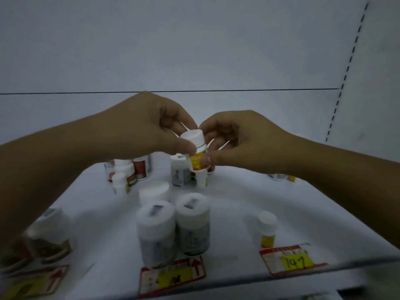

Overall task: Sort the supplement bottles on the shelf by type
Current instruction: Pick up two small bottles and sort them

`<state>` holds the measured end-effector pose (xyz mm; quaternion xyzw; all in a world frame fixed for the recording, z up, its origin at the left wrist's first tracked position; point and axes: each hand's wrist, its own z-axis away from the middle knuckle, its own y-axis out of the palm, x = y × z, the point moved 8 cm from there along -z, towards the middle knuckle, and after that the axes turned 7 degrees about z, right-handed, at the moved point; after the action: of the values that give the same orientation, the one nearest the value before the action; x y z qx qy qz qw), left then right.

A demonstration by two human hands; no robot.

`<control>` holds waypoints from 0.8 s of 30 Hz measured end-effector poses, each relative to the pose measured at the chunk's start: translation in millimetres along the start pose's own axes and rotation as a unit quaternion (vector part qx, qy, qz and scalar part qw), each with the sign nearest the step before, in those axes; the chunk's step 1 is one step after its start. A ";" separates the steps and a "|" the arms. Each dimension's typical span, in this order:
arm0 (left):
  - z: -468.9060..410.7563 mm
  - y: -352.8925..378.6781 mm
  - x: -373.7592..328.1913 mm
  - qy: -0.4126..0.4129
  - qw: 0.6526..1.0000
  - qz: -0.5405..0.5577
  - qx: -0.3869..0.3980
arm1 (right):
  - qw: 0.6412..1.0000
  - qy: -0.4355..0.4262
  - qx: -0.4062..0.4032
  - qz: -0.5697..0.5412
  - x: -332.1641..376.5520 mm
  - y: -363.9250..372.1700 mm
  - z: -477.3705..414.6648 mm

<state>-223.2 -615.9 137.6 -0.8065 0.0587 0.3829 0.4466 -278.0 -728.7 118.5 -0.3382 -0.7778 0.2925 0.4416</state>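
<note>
A small white bottle with a yellow label (195,151) is held up above the white shelf (233,198). My left hand (151,128) pinches its white cap and my right hand (231,141) grips its labelled body. Below it stand two larger white bottles with grey labels (174,226) near the front. Another small yellow-label bottle (268,228) stands alone at the front right. Brown-label bottles (134,169) cluster at the back left, and a grey-label bottle (180,174) stands at the back centre.
A brown-label jar (43,237) sits at the front left, partly under my left forearm. Price tags (173,276) (292,260) hang on the shelf's front edge. The shelf's back wall (194,50) is plain white, with a slotted upright (346,68) at the right.
</note>
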 end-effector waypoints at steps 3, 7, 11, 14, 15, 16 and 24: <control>-18.4 46.8 -29.9 0.002 1.000 -0.007 -0.004 | 1.000 0.021 -0.014 0.011 -26.6 -31.2 35.9; -28.1 104.8 -43.4 -0.028 0.999 -0.010 0.027 | 0.998 0.056 0.020 0.034 -66.4 -50.3 78.7; -19.2 156.4 -19.8 -0.076 0.976 -0.163 0.120 | 0.988 0.087 0.090 0.089 -100.0 -34.0 103.6; -13.4 180.0 -3.2 -0.085 0.963 -0.220 0.131 | 0.981 0.089 0.145 0.093 -114.1 -10.7 113.5; -12.9 183.2 -0.6 -0.085 0.964 -0.220 0.123 | 0.980 0.086 0.156 0.093 -117.4 -4.4 114.9; -12.7 184.9 1.0 -0.085 0.966 -0.218 0.114 | 0.979 0.085 0.162 0.090 -120.4 0.8 115.8; -9.0 184.9 -4.9 -0.074 0.972 -0.214 0.066 | 0.975 0.075 0.188 0.089 -137.2 19.7 126.1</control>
<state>-302.3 -733.9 18.8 -0.7385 -0.1232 0.3320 0.5737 -332.0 -844.3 -18.8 -0.3385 -0.6403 0.4454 0.5263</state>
